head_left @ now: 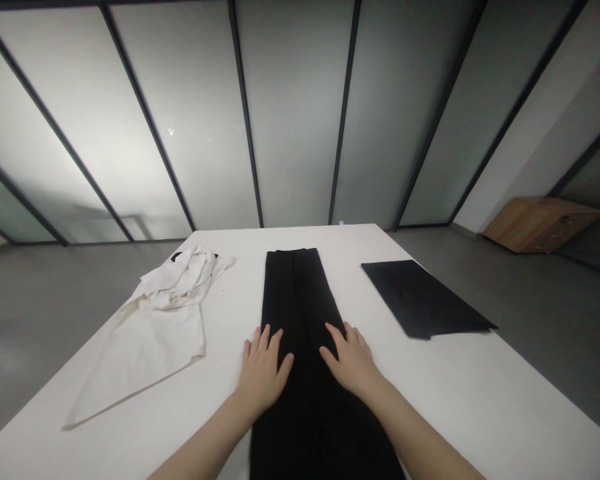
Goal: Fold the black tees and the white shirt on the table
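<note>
A pair of black trousers [300,313] lies lengthwise down the middle of the white table, waistband at the far end and legs running toward me. My left hand [265,363] rests on the left edge of the trousers with its fingers spread. On the opposite edge lies my right hand [349,357], also flat with fingers apart. Neither hand grips the cloth. My forearms partly cover the lower legs, whose ends run out of view at the bottom.
To the left, a crumpled white garment [165,327] spreads along the white table [230,427]. A flat, folded black cloth [423,300] lies near the right edge. Frosted glass panels [295,120] stand behind the table, and a wooden cabinet [535,223] is at the far right.
</note>
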The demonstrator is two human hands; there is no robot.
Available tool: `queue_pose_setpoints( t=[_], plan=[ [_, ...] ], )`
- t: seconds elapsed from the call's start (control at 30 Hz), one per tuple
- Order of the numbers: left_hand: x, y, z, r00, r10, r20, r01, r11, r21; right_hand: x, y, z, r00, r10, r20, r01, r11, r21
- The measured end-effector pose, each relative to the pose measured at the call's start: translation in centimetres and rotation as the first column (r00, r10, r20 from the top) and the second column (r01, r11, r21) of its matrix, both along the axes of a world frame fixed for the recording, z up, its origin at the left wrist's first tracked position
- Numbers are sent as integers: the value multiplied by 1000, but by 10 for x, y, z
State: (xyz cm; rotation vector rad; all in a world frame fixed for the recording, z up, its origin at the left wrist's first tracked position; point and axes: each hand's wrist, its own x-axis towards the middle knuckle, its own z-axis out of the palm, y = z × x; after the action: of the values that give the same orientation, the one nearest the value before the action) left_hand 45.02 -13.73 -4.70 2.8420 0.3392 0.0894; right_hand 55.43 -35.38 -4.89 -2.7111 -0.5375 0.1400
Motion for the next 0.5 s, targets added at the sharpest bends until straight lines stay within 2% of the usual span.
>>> queue_pose_setpoints(
  t=[0.13, 0.27, 0.37, 0.5],
  plan=[
    [25, 7, -6, 999, 50, 16, -50, 998, 44, 11, 14, 3, 997, -53, 59, 57, 996, -68],
    [60, 29, 2, 984, 130, 118, -124, 990, -60, 50, 23, 15, 996, -88, 35, 86, 995, 45],
    [93, 50, 14, 977, 210, 41, -199, 962, -189, 85, 28, 21, 992, -114, -45, 118, 989, 88],
    [125, 69, 25, 962, 254, -96, -269, 944, -193, 112, 37, 22, 992, -94, -80, 99, 993, 57]
  ],
)
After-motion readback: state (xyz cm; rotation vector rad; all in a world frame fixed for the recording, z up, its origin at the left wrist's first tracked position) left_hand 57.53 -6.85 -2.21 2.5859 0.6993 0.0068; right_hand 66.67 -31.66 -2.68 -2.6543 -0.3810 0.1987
